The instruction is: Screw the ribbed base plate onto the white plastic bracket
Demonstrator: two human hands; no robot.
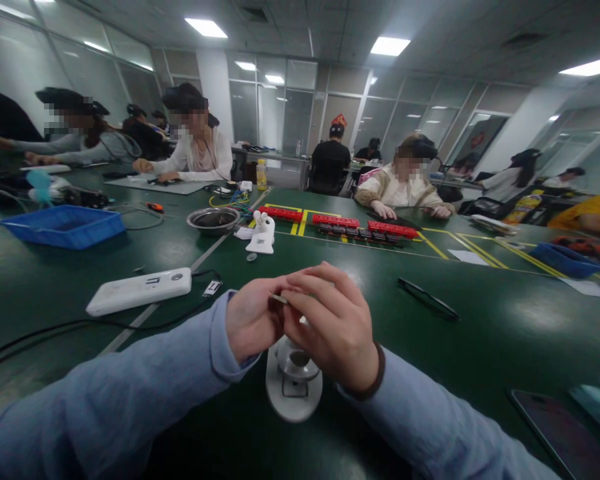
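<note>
1. Hands meet at the centre of the frame: the left hand point(254, 316) palm up, the right hand point(333, 327) arched over it.
2. The right fingers seem closed on one thin piece point(279, 299), its edge showing against the left palm. The left fingers are mostly hidden, so I cannot tell whether they grip; that palm probably serves as a rest and catch.
3. One white device point(296, 373) is directly below the hands, lower centre, perhaps kept there for easy reach.
4. Left of centre lies one long white case point(140, 291), a black cable near it; above it, one metal bowl point(214, 220), one white stand point(263, 233) and one small disc point(251, 257), seemingly set aside within reach.
5. Two blue trays, one mid-left point(65, 227) and one far right point(565, 259), likely keep loose parts together.
6. Three red blocks point(335, 221) form a row beyond, upper centre-right.
7. One phone point(555, 427) lies lower right.
</note>
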